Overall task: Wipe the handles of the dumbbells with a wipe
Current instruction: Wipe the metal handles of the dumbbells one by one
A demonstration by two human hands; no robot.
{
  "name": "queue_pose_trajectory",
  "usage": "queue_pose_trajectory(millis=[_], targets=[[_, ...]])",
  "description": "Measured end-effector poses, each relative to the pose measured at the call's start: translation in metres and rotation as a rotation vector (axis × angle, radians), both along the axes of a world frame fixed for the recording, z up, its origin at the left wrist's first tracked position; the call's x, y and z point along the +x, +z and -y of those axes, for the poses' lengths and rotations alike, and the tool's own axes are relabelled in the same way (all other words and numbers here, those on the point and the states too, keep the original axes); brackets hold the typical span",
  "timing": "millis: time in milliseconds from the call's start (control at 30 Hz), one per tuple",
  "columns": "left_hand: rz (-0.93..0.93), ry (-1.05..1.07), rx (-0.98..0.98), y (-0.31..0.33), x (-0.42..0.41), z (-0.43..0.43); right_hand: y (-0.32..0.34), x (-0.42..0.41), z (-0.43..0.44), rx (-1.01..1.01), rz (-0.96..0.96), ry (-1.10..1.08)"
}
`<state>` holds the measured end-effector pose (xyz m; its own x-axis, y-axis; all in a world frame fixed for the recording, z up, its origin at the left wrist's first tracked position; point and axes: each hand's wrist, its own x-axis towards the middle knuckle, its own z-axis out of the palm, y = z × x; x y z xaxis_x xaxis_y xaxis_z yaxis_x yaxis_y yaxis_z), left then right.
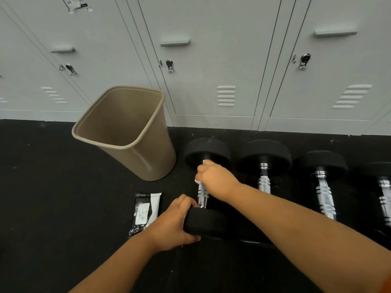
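Note:
Several black dumbbells with chrome handles lie in a row on the dark floor. My left hand [176, 224] grips the near head of the leftmost dumbbell [208, 152]. My right hand [215, 179] is wrapped around the far part of its chrome handle [202, 197], with a white wipe [197, 181] peeking out under the fingers. Right of it lie a second dumbbell [264, 157], a third dumbbell [322, 166] and a fourth dumbbell [384, 187] cut off by the frame edge.
A tan waste bin [148, 153] stands left of the dumbbells, against grey lockers [211, 60]. A black and white wipes packet [145, 212] lies on the floor beside my left hand.

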<state>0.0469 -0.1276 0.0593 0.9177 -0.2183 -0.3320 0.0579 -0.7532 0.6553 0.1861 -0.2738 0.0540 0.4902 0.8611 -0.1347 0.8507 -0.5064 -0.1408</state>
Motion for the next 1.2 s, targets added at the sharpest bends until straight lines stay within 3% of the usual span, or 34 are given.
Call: queue_pose_trajectory(millis=[100, 300, 367, 500, 567, 800, 933, 1000, 1100, 1133, 1200], targets=[[-0.006, 0.005, -0.001, 0.0, 0.0, -0.001, -0.003, -0.017, 0.005, 0.022, -0.011, 0.217], [-0.023, 0.01, 0.011, 0.001, -0.001, 0.001, 0.004, -0.015, 0.028, 0.047, -0.547, 0.012], [-0.016, 0.027, 0.008, 0.0, -0.003, 0.001, 0.001, -0.008, 0.044, 0.085, -0.712, -0.207], [-0.012, 0.058, 0.004, 0.0, -0.005, 0.0, -0.019, 0.015, 0.053, 0.589, -0.954, -1.067], [-0.024, 0.059, 0.004, 0.0, -0.005, -0.001, -0.026, 0.016, 0.039, 0.661, -1.034, -1.283], [-0.035, 0.027, 0.02, 0.004, -0.003, 0.001, -0.031, -0.013, 0.014, 0.423, -1.258, -1.189], [0.045, -0.022, 0.068, 0.008, -0.002, 0.004, -0.017, -0.025, 0.021, 0.203, -1.25, -1.041], [0.085, -0.054, 0.086, 0.01, -0.002, 0.005, -0.004, -0.026, 0.027, 0.205, -1.27, -0.964], [0.167, -0.066, 0.066, 0.016, 0.0, 0.011, 0.025, -0.019, 0.048, 0.376, -1.393, -0.811], [0.196, -0.064, 0.042, 0.019, 0.003, 0.015, 0.032, -0.014, 0.06, 0.419, -1.309, -0.769], [0.234, -0.065, 0.002, 0.025, 0.01, 0.027, 0.039, -0.001, 0.086, 0.425, -0.837, -0.728]])
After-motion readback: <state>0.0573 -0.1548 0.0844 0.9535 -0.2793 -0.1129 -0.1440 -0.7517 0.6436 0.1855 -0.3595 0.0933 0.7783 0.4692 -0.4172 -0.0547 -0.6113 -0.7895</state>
